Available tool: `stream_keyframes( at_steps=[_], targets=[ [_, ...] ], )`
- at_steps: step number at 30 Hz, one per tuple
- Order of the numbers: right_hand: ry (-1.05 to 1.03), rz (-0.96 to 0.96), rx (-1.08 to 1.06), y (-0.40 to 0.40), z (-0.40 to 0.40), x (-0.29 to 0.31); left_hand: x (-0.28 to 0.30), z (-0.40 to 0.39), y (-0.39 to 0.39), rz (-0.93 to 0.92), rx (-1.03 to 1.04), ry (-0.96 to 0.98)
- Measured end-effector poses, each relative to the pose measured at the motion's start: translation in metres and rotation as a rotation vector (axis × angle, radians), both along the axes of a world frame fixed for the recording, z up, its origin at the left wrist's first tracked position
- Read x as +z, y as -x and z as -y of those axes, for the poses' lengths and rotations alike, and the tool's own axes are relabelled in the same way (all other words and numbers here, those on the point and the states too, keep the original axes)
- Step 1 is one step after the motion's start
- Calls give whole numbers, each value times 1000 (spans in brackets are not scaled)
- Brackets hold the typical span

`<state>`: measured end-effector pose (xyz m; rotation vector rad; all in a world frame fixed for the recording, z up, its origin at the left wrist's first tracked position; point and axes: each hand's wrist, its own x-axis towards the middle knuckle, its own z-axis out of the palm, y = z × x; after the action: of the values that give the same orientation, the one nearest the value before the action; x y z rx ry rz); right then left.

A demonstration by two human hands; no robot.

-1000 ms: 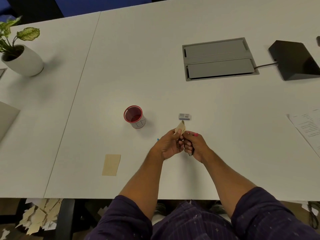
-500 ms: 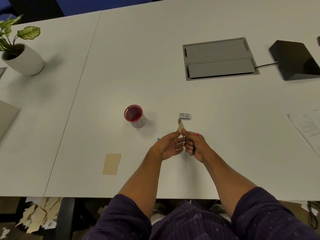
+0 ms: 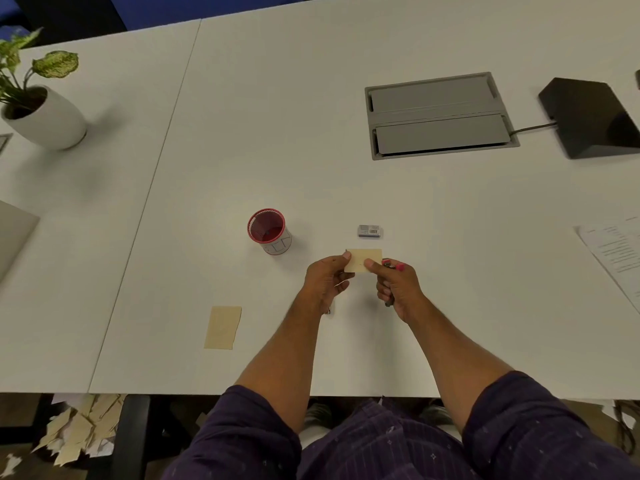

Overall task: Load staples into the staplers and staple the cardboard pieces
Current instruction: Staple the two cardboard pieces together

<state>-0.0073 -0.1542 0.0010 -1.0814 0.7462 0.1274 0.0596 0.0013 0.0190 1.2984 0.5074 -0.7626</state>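
Both hands held one small cardboard piece [image 3: 363, 259] up over the table [image 3: 242, 150]. The left hand [image 3: 325, 282] pinched its left edge between thumb and fingers. The right hand [image 3: 394, 285] pressed its thumb on the lower right corner while its other fingers stayed curled round a pink stapler [image 3: 393, 266], only the tip of which showed past the knuckles. The card's long axis ran left to right, spanning the gap between the two hands, and its face was turned toward the camera.

The stapler's tip poked out just beside the card's right edge, so the right hand was the nearer one for any stapling; a staple would likely go in from that side, with the left hand steadying the card. Whether the card was one layer or two could not be told.

Just beyond the card lay a small staple box [image 3: 370, 231]. To the card's left and a little beyond stood a red-rimmed cup [image 3: 270, 232]. A second cardboard piece [image 3: 222, 327] lay flat, well to the card's left and nearer the person.
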Motion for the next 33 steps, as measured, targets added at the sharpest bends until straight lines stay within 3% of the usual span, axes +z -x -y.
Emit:
stream_keyframes(
  at_steps=[18,28,33],
  targets=[
    [-19,-18,36,-2,0,-1,-3,-13,0,79,-68,-78],
    [64,-23,215,-3,-11,1,-4,-30,6,127,-112,-123],
    [139,-58,292,-8,-21,4,-9,-45,10,93,-21,-134]
  ],
)
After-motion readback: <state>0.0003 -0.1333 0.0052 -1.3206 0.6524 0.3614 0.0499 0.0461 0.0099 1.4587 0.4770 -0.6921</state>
